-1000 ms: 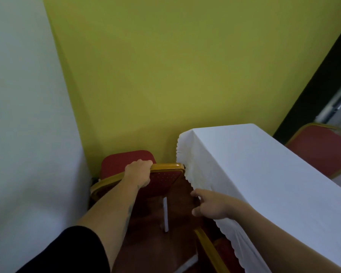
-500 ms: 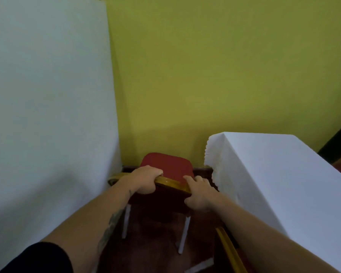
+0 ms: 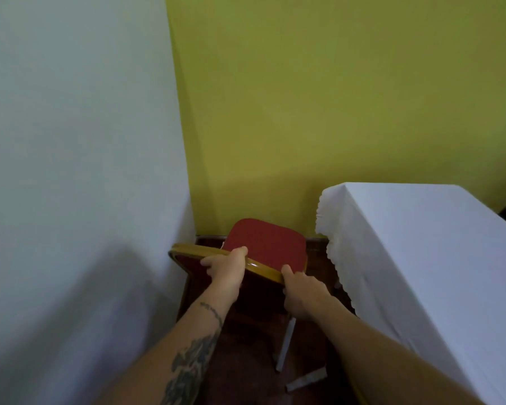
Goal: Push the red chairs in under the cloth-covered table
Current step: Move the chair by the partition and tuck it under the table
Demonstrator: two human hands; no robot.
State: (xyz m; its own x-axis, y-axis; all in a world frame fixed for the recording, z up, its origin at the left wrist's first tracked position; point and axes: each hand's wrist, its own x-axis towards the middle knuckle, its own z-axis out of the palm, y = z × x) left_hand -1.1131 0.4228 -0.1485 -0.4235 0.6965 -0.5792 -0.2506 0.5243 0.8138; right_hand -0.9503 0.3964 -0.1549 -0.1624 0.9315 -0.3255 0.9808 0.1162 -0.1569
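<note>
From the head camera, you are reaching both bare forearms forward and down toward the corner where a pale grey-white wall [image 3: 70, 171] is meeting an olive-yellow wall [image 3: 333, 97]. Your left hand [image 3: 227, 270] is curling over the gold-painted top rail [image 3: 193, 252] of the red padded chair [image 3: 270, 247], fingers wrapping the front of the rail and gripping it. A dark tattoo is running along that forearm. Your right hand [image 3: 301, 293] is clamping the same rail at its right end, thumb pointing up against the frame, wrist bent slightly inward. The chair is standing on the dark wooden floor [image 3: 246, 361], its seat facing the yellow wall, just left of the table draped in a white scalloped-edge cloth [image 3: 421, 258] and not under it. One pale chair leg [image 3: 287, 343] is showing below your right wrist.
</note>
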